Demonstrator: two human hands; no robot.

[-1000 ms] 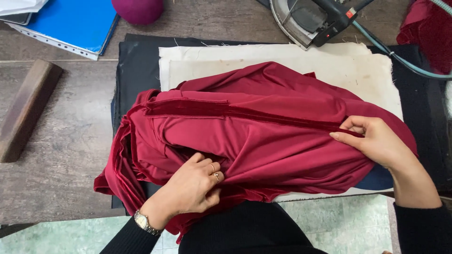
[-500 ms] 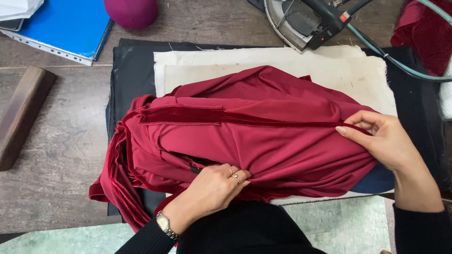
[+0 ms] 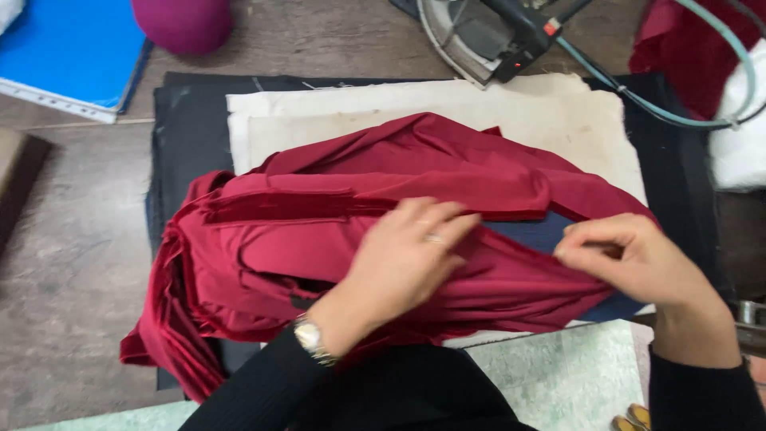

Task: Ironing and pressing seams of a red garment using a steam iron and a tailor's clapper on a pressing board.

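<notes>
Head cam looking straight down: two hands, one dark red garment (image 3: 399,231), one cream pressing cloth (image 3: 447,112), one black underlay (image 3: 187,136), one iron (image 3: 479,36) at the top, one blue folder (image 3: 68,48) upper left, one purple round thing (image 3: 183,22) beside it, and one brown wooden block (image 3: 16,172) at the left edge.

Left hand (image 3: 407,255) lies flat on the middle of the garment, fingers spread wide, pressing rather than gripping; wristwatch (image 3: 309,339) and a ring on it. Right hand (image 3: 630,259) pinches a fold of the red fabric tight at the right end.

Compared with half a second ago, the left hand has slid up from the lower edge to the centre, and the right hand has dropped lower, and a dark blue patch (image 3: 535,235) now shows between the hands.

Fabric looks smooth and slightly shiny, bunched in soft folds, with a darker band (image 3: 271,209) running across. The cream cloth is coarse and rectangular, and the tabletop is worn wood.
</notes>
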